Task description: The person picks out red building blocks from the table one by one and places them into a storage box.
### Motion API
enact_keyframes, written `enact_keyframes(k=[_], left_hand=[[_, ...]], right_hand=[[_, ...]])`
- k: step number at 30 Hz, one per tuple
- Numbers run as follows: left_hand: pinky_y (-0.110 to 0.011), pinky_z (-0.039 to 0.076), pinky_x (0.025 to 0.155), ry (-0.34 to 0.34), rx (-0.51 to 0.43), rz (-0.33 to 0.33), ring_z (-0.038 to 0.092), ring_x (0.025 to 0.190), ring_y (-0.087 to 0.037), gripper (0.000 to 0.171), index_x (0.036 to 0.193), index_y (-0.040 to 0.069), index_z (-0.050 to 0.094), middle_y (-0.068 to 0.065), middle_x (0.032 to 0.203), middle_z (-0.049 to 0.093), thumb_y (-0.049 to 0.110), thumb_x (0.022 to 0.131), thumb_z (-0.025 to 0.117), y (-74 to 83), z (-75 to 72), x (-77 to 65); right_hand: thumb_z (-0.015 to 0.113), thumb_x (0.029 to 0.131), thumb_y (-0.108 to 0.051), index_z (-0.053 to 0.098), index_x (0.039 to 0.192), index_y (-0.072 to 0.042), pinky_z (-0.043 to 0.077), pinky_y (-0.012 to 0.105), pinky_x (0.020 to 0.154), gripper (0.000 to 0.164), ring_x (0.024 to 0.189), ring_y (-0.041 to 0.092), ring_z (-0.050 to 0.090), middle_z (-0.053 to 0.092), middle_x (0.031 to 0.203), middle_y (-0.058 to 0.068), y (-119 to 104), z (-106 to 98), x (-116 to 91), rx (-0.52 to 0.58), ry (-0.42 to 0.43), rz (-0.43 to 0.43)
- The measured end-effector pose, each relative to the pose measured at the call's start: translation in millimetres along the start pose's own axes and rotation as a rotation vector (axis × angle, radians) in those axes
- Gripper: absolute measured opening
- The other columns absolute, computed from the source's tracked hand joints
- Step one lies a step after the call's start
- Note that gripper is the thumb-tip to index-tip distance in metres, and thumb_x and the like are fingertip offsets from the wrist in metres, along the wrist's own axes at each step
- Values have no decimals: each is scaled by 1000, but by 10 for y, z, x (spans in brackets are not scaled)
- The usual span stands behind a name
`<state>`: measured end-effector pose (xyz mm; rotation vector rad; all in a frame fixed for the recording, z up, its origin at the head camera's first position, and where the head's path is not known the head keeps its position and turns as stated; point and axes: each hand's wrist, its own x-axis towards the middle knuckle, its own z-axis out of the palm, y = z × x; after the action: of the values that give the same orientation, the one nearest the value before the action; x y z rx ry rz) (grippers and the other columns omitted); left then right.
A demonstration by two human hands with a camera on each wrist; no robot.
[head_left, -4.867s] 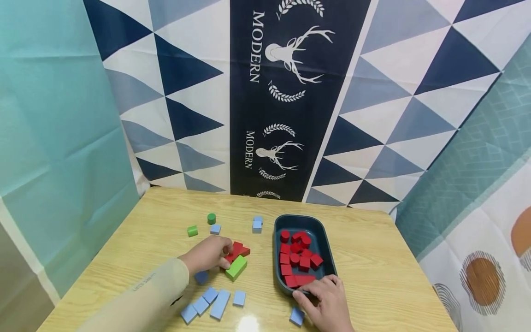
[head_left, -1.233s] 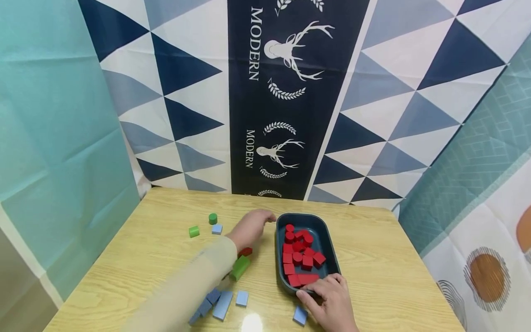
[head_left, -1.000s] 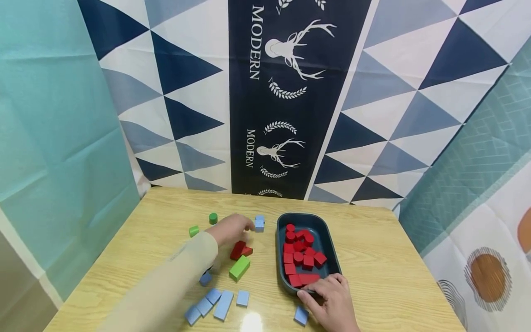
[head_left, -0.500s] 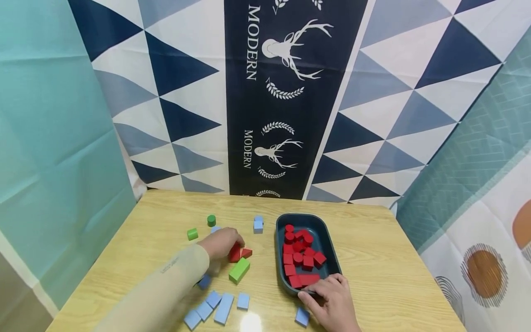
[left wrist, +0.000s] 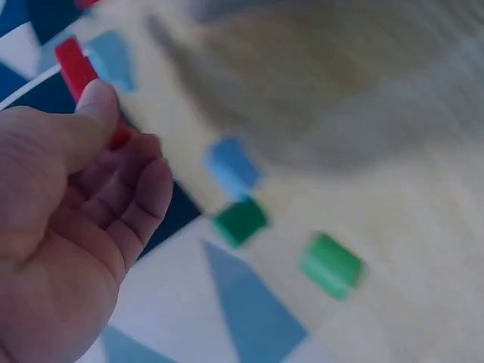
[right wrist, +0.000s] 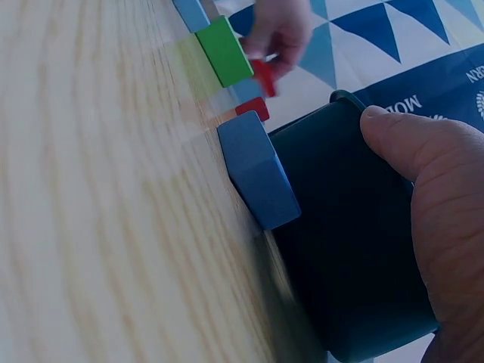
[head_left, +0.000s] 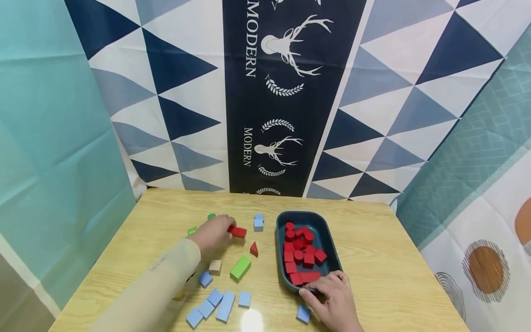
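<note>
My left hand point(head_left: 213, 235) pinches a red rectangular block point(head_left: 238, 231) between thumb and fingers, left of the dark teal bin point(head_left: 319, 235). In the left wrist view this red block point(left wrist: 74, 66) sticks out past the thumb. A red triangular block point(head_left: 254, 249) lies on the table just right of the hand. My right hand point(head_left: 332, 297) grips the near rim of the bin, its thumb on the outer side. Several red blocks point(head_left: 309, 260), cubes and cylinders among them, fill the bin's left and near parts. Some of my right fingertips are hidden.
Near the left hand lie a green block point(head_left: 240, 269), a plain wooden block point(head_left: 215, 267) and two small green pieces point(left wrist: 240, 222) point(left wrist: 331, 265). Several blue blocks point(head_left: 225, 306) are spread at the front, one blue block point(head_left: 303, 314) beside the right hand. Blue blocks point(head_left: 258, 224) also lie at the back.
From beside the bin, my left hand moved back left to the red pieces and took up the rectangular block. The red triangle shifted and turned. My right hand stayed on the bin.
</note>
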<state>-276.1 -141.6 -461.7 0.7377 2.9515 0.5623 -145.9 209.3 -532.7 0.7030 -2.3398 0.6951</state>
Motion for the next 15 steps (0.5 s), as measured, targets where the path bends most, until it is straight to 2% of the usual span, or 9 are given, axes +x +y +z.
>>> enact_keyframes(k=[3, 5, 7, 10, 13, 15], left_hand=[[-37, 51, 88, 53, -27, 52, 58, 95, -16, 28, 121, 7, 64, -3, 108, 63, 21, 96, 66, 281, -90, 62], [-36, 51, 90, 66, 22, 109, 57, 98, -15, 34, 126, 8, 63, -4, 113, 62, 27, 98, 64, 527, -92, 145], [-34, 52, 88, 66, 119, 158, 57, 95, -14, 33, 124, 10, 64, -3, 111, 61, 31, 98, 63, 767, -64, 242], [-29, 54, 82, 63, 325, 212, 56, 89, -13, 27, 115, 13, 69, -3, 104, 60, 32, 97, 64, 1042, -15, 392], [-26, 55, 78, 64, 514, 255, 57, 85, -13, 17, 105, 15, 74, -3, 99, 62, 28, 96, 67, 1197, 63, 512], [-26, 56, 75, 70, 594, 272, 58, 83, -14, 11, 99, 18, 76, -2, 97, 64, 24, 95, 67, 1257, 133, 573]], right_hand=[[82, 79, -37, 70, 78, -38, 31, 43, 81, 12, 70, 2, 48, 58, 73, -30, 6, -8, -1, -11, -2, 4], [81, 79, -38, 70, 77, -38, 31, 42, 80, 12, 69, 2, 47, 58, 72, -30, 0, -15, -10, -21, -8, 18], [81, 79, -40, 69, 77, -39, 31, 42, 80, 12, 69, 2, 47, 57, 71, -30, -11, -20, -15, -31, -12, 34], [81, 79, -39, 70, 77, -38, 31, 42, 79, 12, 70, 3, 47, 58, 70, -29, -29, -13, -7, -28, -3, 28], [82, 78, -38, 70, 77, -37, 31, 42, 80, 12, 72, 3, 48, 59, 71, -29, -36, -1, 9, -22, 13, 10], [81, 79, -39, 70, 77, -37, 31, 42, 80, 12, 72, 3, 48, 59, 71, -29, -32, 4, 13, -21, 13, 7]])
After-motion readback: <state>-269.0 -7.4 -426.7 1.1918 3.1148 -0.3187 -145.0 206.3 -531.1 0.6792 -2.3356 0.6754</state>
